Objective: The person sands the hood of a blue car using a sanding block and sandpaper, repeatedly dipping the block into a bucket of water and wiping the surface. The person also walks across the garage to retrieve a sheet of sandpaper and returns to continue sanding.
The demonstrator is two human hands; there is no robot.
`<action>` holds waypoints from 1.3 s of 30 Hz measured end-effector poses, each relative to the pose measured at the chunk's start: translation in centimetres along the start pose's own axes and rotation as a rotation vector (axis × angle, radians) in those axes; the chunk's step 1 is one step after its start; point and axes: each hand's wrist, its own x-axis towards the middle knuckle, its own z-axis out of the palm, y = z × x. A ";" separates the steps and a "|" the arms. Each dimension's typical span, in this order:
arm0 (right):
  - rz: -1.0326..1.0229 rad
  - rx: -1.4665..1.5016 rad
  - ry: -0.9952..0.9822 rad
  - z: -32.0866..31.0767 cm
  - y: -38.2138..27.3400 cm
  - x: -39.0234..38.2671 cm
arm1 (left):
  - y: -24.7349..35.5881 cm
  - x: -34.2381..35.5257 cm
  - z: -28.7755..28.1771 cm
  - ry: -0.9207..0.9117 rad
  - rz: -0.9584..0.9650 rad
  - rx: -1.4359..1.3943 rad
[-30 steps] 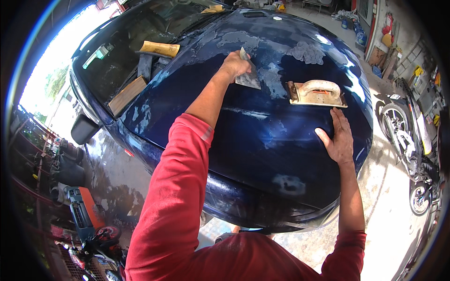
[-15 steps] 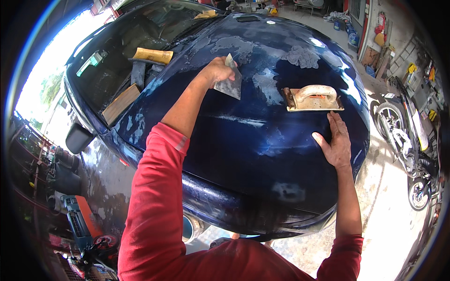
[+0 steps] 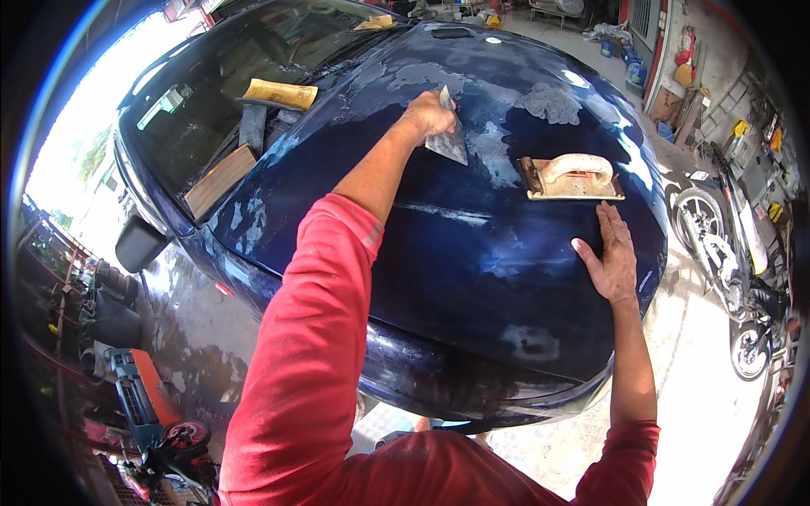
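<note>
My left hand (image 3: pixel 428 115) grips a flat metal scraper (image 3: pixel 447 145) against the dark blue car hood (image 3: pixel 405 270), among grey filler patches in its upper middle. My right hand (image 3: pixel 609 257) lies with fingers spread on the hood's right side, empty. Just beyond its fingertips rests a hand sanding block (image 3: pixel 572 177) with a pale curved handle. A crumpled grey rag or patch (image 3: pixel 548 104) is farther up; I cannot tell which.
At the left, a wooden board (image 3: pixel 219 181), a curved yellow piece (image 3: pixel 281 94) and grey pieces lie by the windscreen. A motorcycle (image 3: pixel 717 244) stands at the right, an orange-and-dark bumper (image 3: pixel 153 392) at lower left. Cluttered shelves and containers line the right wall.
My left hand with the scraper has moved left and down, then back up and to the right. My right hand stays spread on the hood.
</note>
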 end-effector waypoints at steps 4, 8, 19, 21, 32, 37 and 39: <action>0.003 0.030 0.011 -0.1 0.1 0.1 | 0.6 -0.4 -0.4 -0.023 0.008 0.164; 0.021 0.039 -0.016 -0.3 0.0 0.3 | 0.8 0.8 0.1 -0.037 -0.004 0.039; 0.028 0.046 0.010 -0.1 0.3 0.2 | -1.5 -0.1 0.5 0.033 -0.024 -0.037; -0.009 0.037 0.027 0.2 0.6 0.1 | -0.4 -0.7 2.5 0.007 0.027 0.003; -0.060 -0.010 -0.042 1.8 3.4 0.0 | -16.2 -13.5 -12.0 -0.054 -0.047 -0.185; 0.000 -0.063 -0.127 2.0 3.6 0.7 | -28.7 -28.4 -27.3 0.477 -0.383 -0.222; 0.061 -0.115 -0.144 1.2 1.1 0.5 | -30.0 -33.7 -29.5 0.670 -0.338 0.005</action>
